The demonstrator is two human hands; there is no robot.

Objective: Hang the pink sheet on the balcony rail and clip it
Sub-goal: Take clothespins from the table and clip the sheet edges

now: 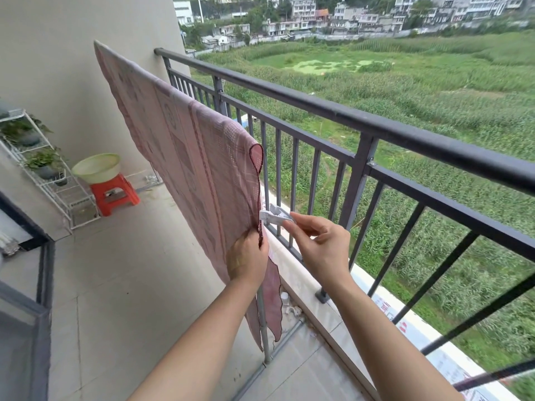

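At frame centre, the patterned pink cloth sheet (185, 157) is pinched at its vertical edge by the left hand (247, 257), while the white plastic clothes clip (273, 217), gripped by the right hand (321, 244), is pointed leftward just beside that edge.

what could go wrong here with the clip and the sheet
1. The small white plastic clip is pinched only at its tail by the right hand, beside the open bars of the dark metal balcony railing; a slip might send it through.
2. The left hand bunches just the pink patterned sheet's edge, so the clip may bite too little fabric and let go.
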